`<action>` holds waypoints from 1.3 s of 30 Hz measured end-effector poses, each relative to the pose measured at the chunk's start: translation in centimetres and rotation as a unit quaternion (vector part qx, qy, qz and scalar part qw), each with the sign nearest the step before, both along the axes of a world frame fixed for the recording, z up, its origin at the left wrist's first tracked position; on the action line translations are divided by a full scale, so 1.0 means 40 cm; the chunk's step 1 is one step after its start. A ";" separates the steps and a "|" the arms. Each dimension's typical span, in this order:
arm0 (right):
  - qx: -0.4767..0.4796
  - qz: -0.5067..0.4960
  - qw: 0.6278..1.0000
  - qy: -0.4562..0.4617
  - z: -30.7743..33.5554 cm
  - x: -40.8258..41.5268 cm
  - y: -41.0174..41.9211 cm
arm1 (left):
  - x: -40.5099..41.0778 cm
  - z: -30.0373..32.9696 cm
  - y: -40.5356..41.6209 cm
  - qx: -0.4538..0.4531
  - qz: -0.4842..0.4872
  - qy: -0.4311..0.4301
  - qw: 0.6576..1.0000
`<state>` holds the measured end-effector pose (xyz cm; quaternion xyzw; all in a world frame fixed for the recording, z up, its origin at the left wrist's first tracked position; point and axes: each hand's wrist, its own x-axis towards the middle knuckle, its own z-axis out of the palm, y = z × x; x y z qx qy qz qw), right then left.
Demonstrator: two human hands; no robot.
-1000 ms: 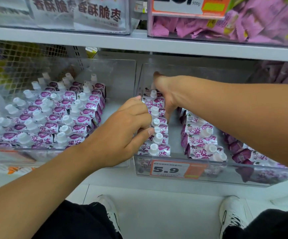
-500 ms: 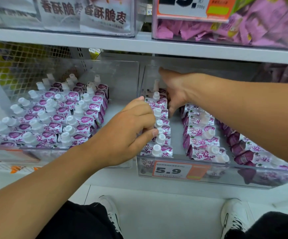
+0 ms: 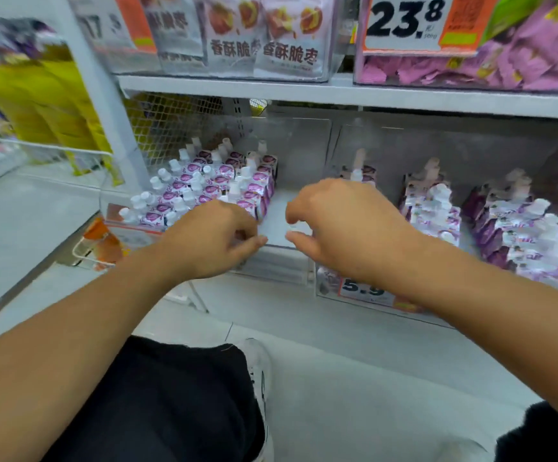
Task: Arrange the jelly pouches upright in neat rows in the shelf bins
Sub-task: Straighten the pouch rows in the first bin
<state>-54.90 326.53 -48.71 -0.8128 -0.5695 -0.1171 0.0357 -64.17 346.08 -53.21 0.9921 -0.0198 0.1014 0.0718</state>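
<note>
Purple-and-white jelly pouches with white caps stand upright in rows in the left clear bin (image 3: 281, 265), filling its left part (image 3: 211, 181). The right clear bin (image 3: 336, 151) holds three rows of pouches: a left row (image 3: 359, 171) mostly hidden behind my right hand, a middle row (image 3: 434, 208) and a darker purple right row (image 3: 521, 228). My left hand (image 3: 211, 243) hovers at the front of the left bin, fingers loosely curled, holding nothing. My right hand (image 3: 347, 228) hangs beside it, fingers loosely curled, also holding nothing.
A price tag reading 5.9 (image 3: 367, 291) sits on the right bin's front. The shelf above (image 3: 337, 93) carries bins of snack bags and pink packets. Yellow packs (image 3: 47, 105) hang on the left. My shoe (image 3: 257, 371) rests on the pale floor below.
Both hands have pulled out of the right bin's left row and now hover before the left bin's bare right side. The view has swung left and back.
</note>
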 end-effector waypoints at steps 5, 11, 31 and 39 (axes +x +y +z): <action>-0.082 0.042 0.992 -0.090 -0.008 0.005 0.065 | -0.026 0.015 0.039 0.076 -0.046 0.055 0.994; 0.001 0.082 0.997 0.016 -0.007 0.091 0.019 | 0.053 0.002 -0.044 -0.046 -0.130 -0.076 0.988; -0.044 -0.205 0.958 0.194 0.009 -0.092 0.259 | -0.070 0.012 0.180 -0.104 -0.014 -0.111 0.988; 0.089 -0.292 0.719 0.624 -0.014 -0.029 0.361 | 0.004 0.064 0.237 -0.305 0.151 0.058 0.938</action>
